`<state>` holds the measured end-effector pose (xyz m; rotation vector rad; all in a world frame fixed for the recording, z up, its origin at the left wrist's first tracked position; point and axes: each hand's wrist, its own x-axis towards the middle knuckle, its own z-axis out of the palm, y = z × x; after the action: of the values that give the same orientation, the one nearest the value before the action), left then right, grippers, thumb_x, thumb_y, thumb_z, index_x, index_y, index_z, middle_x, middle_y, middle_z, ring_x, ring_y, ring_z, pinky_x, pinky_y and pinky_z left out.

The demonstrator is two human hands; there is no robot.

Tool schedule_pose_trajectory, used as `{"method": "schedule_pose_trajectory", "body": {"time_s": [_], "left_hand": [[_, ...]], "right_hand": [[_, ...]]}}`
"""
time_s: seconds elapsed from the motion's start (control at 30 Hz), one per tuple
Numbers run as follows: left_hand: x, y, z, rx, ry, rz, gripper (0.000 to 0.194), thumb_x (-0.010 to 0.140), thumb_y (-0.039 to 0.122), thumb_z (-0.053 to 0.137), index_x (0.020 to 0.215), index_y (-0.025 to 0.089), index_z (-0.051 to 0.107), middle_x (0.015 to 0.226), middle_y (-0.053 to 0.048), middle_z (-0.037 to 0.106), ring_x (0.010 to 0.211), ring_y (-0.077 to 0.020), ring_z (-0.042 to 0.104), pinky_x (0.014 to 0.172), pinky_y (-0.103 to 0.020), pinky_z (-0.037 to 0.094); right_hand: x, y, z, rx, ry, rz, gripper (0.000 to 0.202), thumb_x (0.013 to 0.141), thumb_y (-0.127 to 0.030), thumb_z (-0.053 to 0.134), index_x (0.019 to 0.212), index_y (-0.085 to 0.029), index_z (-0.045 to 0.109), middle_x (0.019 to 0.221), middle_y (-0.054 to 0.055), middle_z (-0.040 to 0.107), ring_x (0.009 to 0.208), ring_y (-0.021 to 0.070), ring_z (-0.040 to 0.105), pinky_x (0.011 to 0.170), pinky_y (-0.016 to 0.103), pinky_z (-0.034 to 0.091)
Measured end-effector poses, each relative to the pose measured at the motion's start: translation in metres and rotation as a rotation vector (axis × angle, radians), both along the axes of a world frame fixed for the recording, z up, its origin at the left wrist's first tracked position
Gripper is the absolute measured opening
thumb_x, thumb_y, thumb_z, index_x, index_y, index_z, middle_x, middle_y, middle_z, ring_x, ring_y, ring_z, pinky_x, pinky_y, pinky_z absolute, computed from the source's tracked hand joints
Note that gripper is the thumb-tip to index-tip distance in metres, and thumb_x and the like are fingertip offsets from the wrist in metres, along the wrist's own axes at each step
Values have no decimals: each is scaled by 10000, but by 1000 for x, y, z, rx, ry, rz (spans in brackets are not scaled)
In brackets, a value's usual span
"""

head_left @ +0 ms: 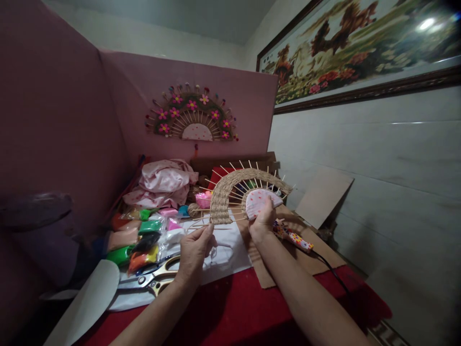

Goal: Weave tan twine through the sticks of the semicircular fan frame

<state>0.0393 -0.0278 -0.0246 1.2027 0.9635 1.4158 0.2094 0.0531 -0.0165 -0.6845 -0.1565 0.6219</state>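
A half-round fan [221, 202] of thin sticks woven with brown twine is held up over the table. My right hand [262, 223] grips its pale, red-dotted half-round base [257, 203], thumb on the front and fingers hidden behind. At the fan's lower left corner, my left hand [196, 247] is closed in a pinch. Whether a stick end or a strand of twine is between its fingertips is hard to make out. A thin loose strand [223, 246] loops beside that hand. Behind it lies a ball of twine [194, 210].
Gold-handled scissors [158, 278] and several colored clay packets [149, 227] lie left. A flower-patterned glue gun [293, 236] with a black cord rests on cardboard [324, 257], right. Bunched pink cloth [167, 180] sits behind. A finished flowered fan [192, 115] hangs on the pink panel.
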Motion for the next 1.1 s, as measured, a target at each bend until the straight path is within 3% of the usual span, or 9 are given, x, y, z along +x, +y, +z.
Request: {"method": "schedule_pose_trajectory", "body": {"time_s": [0.13, 0.27, 0.43, 0.7, 0.9, 1.1], "left_hand": [[0, 2, -2, -16, -22, -21, 401, 699, 437, 620, 469, 115, 554, 369, 45, 376, 354, -21, 241, 366, -185, 121], [-1, 3, -3, -49, -97, -15, 281, 647, 390, 671, 661, 113, 624, 431, 24, 506, 346, -22, 276, 350, -169, 137], [-5, 6, 0, -50, -119, 20, 388, 629, 404, 679, 877, 110, 626, 374, 41, 494, 316, -27, 258, 343, -163, 125], [-13, 14, 3, -117, -20, 12, 349, 577, 378, 684, 783, 98, 650, 318, 50, 435, 303, -31, 248, 353, -170, 105], [-17, 18, 2, -121, -41, -66, 168, 486, 207, 691, 592, 90, 635, 454, 7, 536, 367, -23, 329, 384, -170, 175], [-13, 16, -6, -106, -193, -55, 255, 556, 190, 671, 795, 115, 620, 481, 24, 556, 351, -21, 307, 360, -162, 153]], "right_hand": [[1, 1, -1, -28, -30, -22, 349, 724, -430, 529, 926, -148, 566, 892, 31, 642, 722, 131, 621, 631, 242, 530], [3, 3, -1, -13, -33, -24, 366, 727, -430, 527, 953, -144, 561, 929, 40, 645, 758, 135, 625, 659, 251, 531], [1, 4, -2, 11, -8, 68, 366, 738, -413, 508, 979, -142, 555, 923, 33, 648, 769, 132, 630, 688, 268, 534], [-6, -1, 3, 25, 65, 156, 342, 742, -377, 512, 964, -123, 570, 918, 51, 653, 763, 140, 629, 699, 276, 536], [-3, 0, 0, -43, -26, 52, 371, 720, -409, 551, 953, -122, 582, 950, 60, 647, 777, 145, 628, 680, 267, 534], [-1, -1, 0, -52, -52, -10, 394, 730, -427, 531, 988, -134, 580, 938, 56, 651, 747, 142, 629, 652, 259, 537]]}}
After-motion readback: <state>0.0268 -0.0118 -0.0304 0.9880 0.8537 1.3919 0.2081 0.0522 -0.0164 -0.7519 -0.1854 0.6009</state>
